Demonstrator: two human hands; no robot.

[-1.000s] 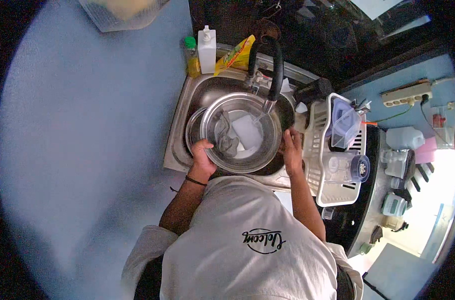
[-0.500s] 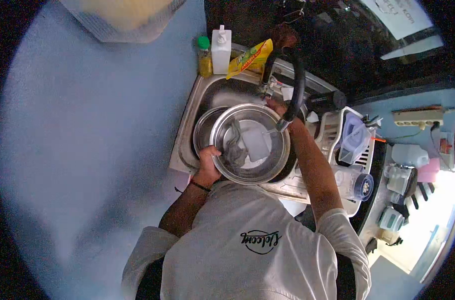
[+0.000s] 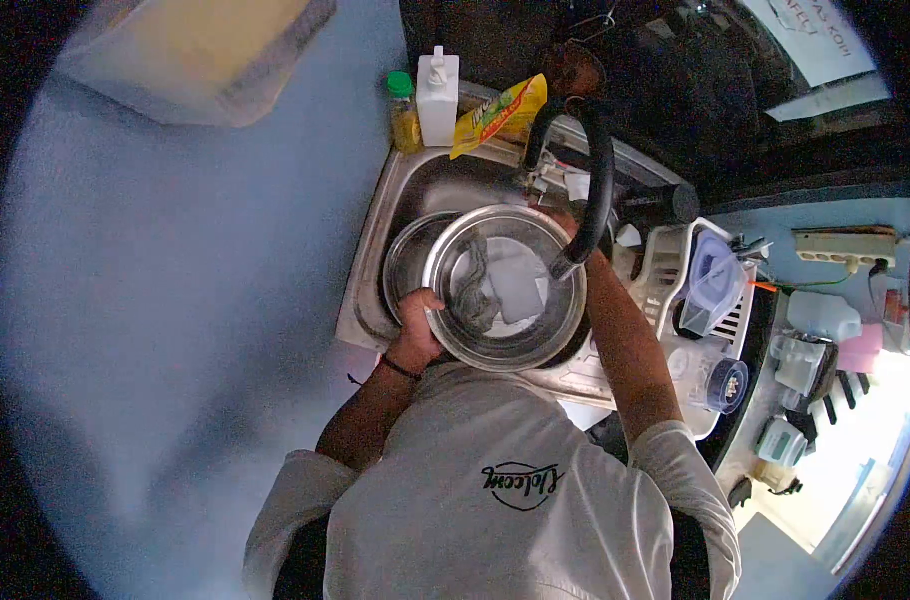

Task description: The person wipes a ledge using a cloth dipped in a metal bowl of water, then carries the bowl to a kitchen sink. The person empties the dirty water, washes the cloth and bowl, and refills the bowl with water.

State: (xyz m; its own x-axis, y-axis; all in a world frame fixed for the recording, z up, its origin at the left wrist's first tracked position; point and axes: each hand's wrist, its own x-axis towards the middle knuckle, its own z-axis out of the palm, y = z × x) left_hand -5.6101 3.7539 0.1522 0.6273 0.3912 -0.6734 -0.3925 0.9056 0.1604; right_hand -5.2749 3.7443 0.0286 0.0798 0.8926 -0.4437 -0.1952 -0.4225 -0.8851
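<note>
A round steel bowl point(image 3: 455, 340) is held over the sink, its inside facing up. In it lie a crumpled grey cloth-like thing point(image 3: 472, 290) and a flat whitish square piece point(image 3: 518, 287). My left hand point(image 3: 418, 325) is closed on the bowl's left rim, thumb over the edge. At the far right of the bowl, close to the tap's base, is my right hand point(image 3: 563, 216); the black tap hose and the bowl hide most of its fingers. The black flexible tap point(image 3: 602, 170) arches over, its spout above the bowl's right side. Another steel bowl point(image 3: 400, 262) sits underneath in the sink.
The steel sink point(image 3: 370, 270) has a green-capped bottle point(image 3: 403, 112), a white pump bottle point(image 3: 438, 105) and a yellow soap pouch point(image 3: 500, 115) along its back edge. To the right stands a white dish rack point(image 3: 665, 265) with plastic containers. A blue wall point(image 3: 195, 300) borders the left.
The bowl has shifted slightly right. A thin streak seen below the spout earlier is no longer visible. My left hand keeps its hold on the rim.
</note>
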